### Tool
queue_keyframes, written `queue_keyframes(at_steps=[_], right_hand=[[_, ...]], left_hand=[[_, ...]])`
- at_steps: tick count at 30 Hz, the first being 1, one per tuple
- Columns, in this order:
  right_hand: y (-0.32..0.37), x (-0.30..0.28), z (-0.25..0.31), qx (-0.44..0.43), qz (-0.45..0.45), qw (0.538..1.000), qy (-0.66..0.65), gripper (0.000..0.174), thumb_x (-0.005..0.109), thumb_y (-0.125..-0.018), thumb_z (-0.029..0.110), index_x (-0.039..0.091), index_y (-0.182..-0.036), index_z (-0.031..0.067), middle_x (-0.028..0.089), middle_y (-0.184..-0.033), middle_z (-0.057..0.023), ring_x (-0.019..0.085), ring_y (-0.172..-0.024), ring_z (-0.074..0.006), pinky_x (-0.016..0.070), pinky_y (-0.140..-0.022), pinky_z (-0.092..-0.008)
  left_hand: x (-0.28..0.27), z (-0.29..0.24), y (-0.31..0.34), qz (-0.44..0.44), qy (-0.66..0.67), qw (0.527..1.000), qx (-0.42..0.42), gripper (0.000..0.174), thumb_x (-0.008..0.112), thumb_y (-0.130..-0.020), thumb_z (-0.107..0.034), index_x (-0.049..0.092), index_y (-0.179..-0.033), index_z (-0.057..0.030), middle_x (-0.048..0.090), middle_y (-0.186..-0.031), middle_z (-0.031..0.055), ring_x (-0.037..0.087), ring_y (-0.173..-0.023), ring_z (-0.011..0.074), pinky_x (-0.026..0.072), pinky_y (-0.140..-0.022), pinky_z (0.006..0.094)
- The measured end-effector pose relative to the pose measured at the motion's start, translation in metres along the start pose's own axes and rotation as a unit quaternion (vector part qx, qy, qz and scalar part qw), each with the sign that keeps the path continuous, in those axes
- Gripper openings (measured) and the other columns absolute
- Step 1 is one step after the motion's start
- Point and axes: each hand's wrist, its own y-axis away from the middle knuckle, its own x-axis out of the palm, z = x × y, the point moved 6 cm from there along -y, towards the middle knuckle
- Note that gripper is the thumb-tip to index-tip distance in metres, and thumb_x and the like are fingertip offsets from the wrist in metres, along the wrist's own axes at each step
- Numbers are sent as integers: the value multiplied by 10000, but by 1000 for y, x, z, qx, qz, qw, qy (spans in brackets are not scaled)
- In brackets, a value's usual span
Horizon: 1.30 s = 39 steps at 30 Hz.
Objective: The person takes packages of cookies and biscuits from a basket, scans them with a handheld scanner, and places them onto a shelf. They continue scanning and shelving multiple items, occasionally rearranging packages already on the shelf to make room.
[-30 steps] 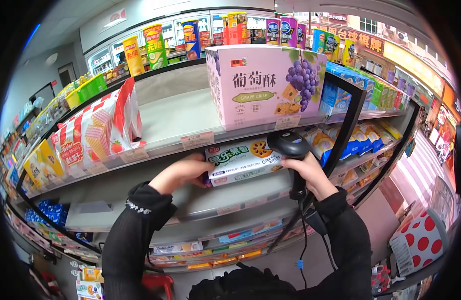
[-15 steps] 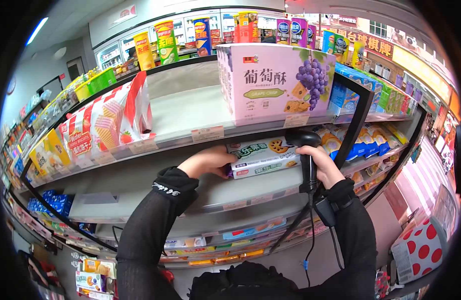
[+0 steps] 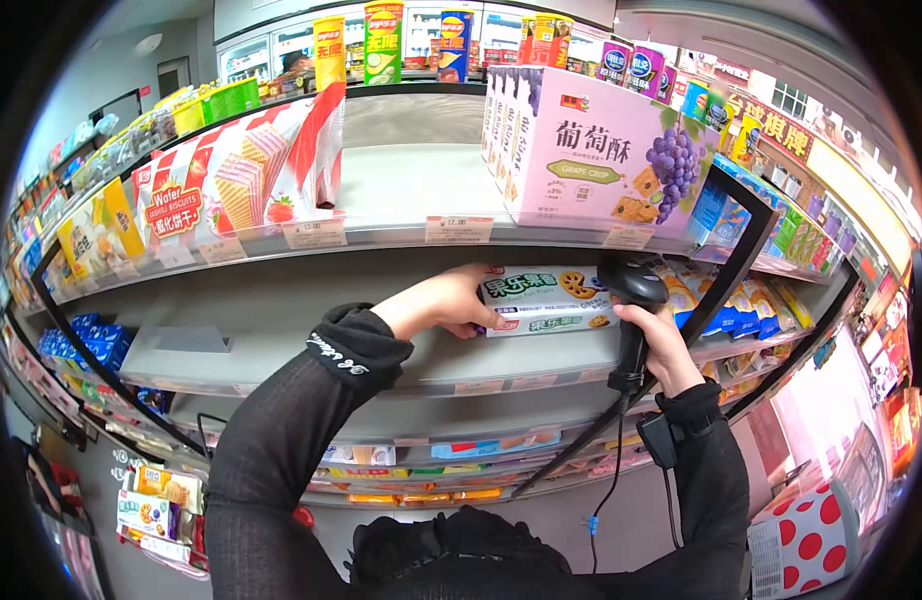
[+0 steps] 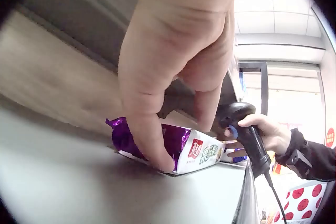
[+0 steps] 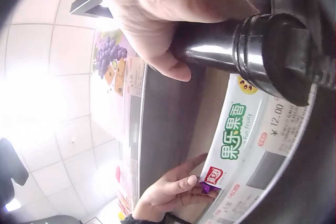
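The biscuit packet (image 3: 546, 287) is on the middle shelf (image 3: 281, 320), with its left end between the left hand (image 3: 446, 302)'s fingers, which pinch it from both sides. Its long axis runs left to right, roughly along the shelf's front edge. The end at the left fingers is purple foil (image 4: 123, 134), and the other end points toward the right fingers. The white printed front faces the person, its large green lettering upright in the head view; a narrower printed side shows below it.

The right hand (image 3: 656, 338) has its fingers curled round the handle of a black scanner (image 3: 633, 285). The scanner's head sits above those fingers and covers the packet's right end in the head view; whether the two touch cannot be told. A cable (image 3: 613, 480) hangs from the handle, below the right fingers. A price tag (image 5: 276, 119) reading 12.00 is on the shelf edge beside the packet.

Above both hands' fingers, on the upper shelf (image 3: 401, 180), a pink grape crisp box (image 3: 611, 160) stands to the right and a red and white wafer bag (image 3: 251, 175) to the left.

Compared with half a second ago, the whole head view has shifted, and hands, packet and shelves all appear further right and higher. The packet's bottom edge now looks nearly level, where it sloped up to the right. The left fingers keep the same end, and the scanner remains at the other.
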Motion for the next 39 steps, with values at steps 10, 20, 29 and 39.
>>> queue_keyframes(at_steps=[10,20,29,39], right_hand=[[1,-2,3,-26,-3,999,-18,292,627,-677,106,530,-945,41,536,-869,-19,482,-818,-120,379,-717,-244],[27,-17,5,-21,10,998,-50,407,615,-706,80,498,-1090,13,550,-979,-48,500,-890,-137,390,-779,-254],[110,41,-57,-23,262,964,-27,573,689,-580,144,465,-1085,-6,545,-933,-99,519,-655,-127,426,-563,-241],[149,159,-154,151,489,858,48,586,733,-531,66,484,-1058,3,562,-923,-66,544,-729,-122,446,-645,-253]], left_hand=[[2,-3,-5,-16,-58,998,-4,733,684,-678,-131,272,-1277,-38,506,-943,150,576,-750,185,531,-590,264],[7,-30,63,-129,-325,915,202,542,592,-734,-239,369,-1171,-8,562,-907,212,560,-828,331,452,-697,391],[47,39,173,3,-73,973,218,461,551,-798,-239,402,-1172,-14,554,-978,153,546,-885,275,441,-727,343],[77,175,256,-23,64,997,-32,539,533,-818,-281,333,-1237,-6,503,-1089,150,505,-971,231,432,-775,310]])
